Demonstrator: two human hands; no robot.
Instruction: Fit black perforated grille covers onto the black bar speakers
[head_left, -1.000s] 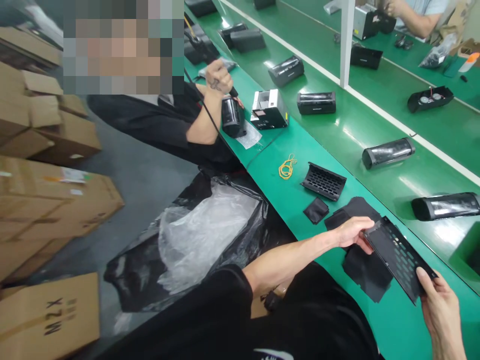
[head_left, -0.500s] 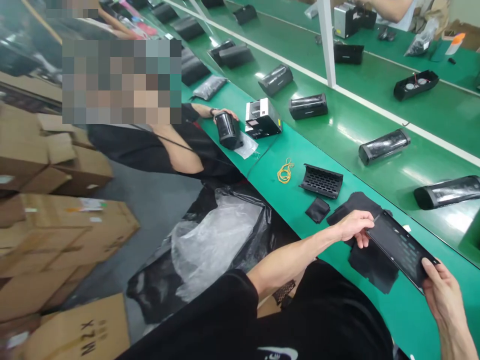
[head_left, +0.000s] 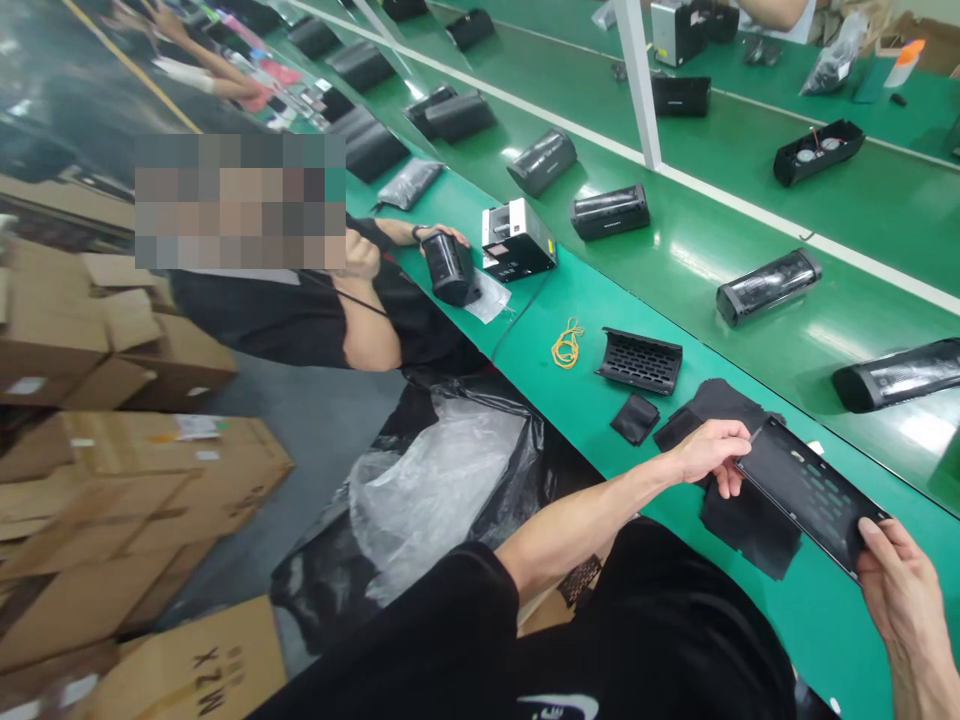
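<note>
Between my two hands is a black slotted speaker grille panel [head_left: 810, 490], held tilted above the green bench. My left hand [head_left: 716, 455] pinches its near-left end, and my right hand [head_left: 900, 570] grips the opposite end with the thumb on its inner face. Dark cloth or mesh sheet seems to line the panel, with slots showing through. Under and beside it lie black fabric sheets [head_left: 754, 530]. A second curved grille panel [head_left: 643, 362] rests farther left on the bench, beside a small folded black piece [head_left: 635, 418].
Yellow cord [head_left: 566, 344] lies on the bench [head_left: 547, 390]. A co-worker's hand holds a black speaker [head_left: 450, 268] near a silver-black box [head_left: 517, 238]. More speakers [head_left: 769, 287] stand along the green line. Plastic bags [head_left: 435, 490] and cartons [head_left: 172, 480] fill the floor at left.
The grille panel and my right hand have shifted slightly right. The co-worker's raised hand now shows near the face. The whole view has moved a little.
</note>
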